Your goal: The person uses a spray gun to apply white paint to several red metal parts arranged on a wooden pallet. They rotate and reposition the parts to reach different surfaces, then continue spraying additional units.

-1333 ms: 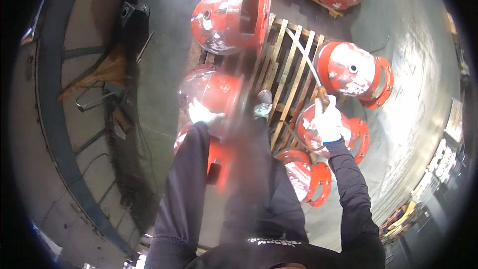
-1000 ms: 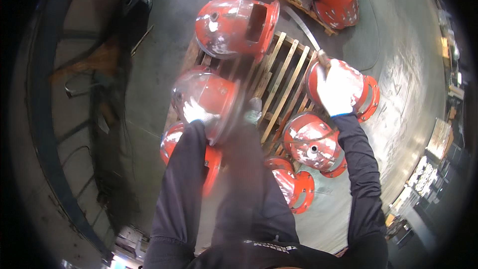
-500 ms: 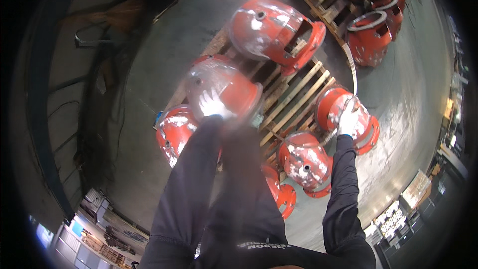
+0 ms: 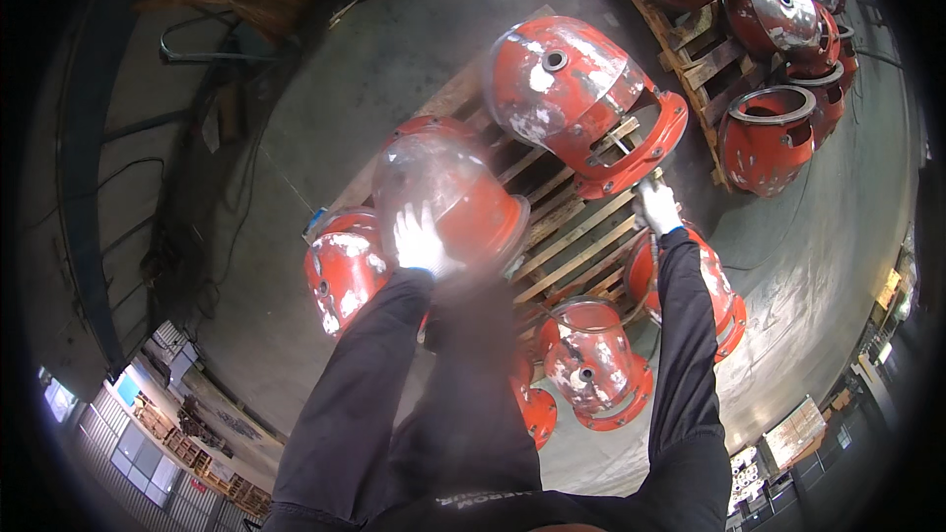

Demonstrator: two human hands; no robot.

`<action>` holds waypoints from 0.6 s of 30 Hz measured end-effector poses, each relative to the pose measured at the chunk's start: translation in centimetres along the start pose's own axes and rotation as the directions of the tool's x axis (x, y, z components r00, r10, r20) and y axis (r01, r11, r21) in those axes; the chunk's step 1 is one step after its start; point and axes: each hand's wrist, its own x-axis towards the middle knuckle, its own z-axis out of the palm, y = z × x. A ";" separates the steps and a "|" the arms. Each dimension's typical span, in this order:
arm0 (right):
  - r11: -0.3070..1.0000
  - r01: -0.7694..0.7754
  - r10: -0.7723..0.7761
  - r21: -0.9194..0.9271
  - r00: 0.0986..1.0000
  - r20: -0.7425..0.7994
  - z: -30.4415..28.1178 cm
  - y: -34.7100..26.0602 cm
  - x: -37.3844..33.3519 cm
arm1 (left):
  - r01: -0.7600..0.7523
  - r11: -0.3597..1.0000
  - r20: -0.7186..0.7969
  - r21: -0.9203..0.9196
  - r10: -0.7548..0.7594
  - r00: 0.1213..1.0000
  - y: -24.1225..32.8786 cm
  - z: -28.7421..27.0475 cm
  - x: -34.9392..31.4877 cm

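My left hand, in a white glove, lies flat with fingers spread on a rounded red-and-grey metal housing. My right hand, also gloved in white, is closed just below the flanged rim of a larger red housing with bare-metal and white patches. What the right hand grips is mostly hidden; a thin dark hose runs down from near it. Below the right forearm sits another red housing, partly covered by the sleeve. Patchy red housings stand to the left and nearer me.
Under the housings is a slatted wooden pallet. At the upper right, a second pallet carries several more red housings. A broom head and a bent metal frame are at the upper left.
My right hand has moved up and left, from the right-hand housing to near the flange of the larger one. My left hand stays on its housing. The view has shifted slightly.
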 end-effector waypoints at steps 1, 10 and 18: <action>0.999 -0.046 0.048 -0.027 0.996 0.073 -0.1 0.5 0.3 | 0.019 1.000 0.050 -0.016 -0.018 0.999 0.3 -0.6 0.0; 0.999 -0.029 0.027 -0.039 0.999 -0.039 -3.7 5.5 -1.6 | 0.050 0.998 0.107 0.036 -0.054 0.993 1.7 -2.5 -0.5; 0.980 -0.020 -0.046 -0.198 0.946 -0.322 -0.2 8.2 -7.3 | -0.003 0.994 0.059 0.109 -0.003 0.998 1.3 -1.2 -0.1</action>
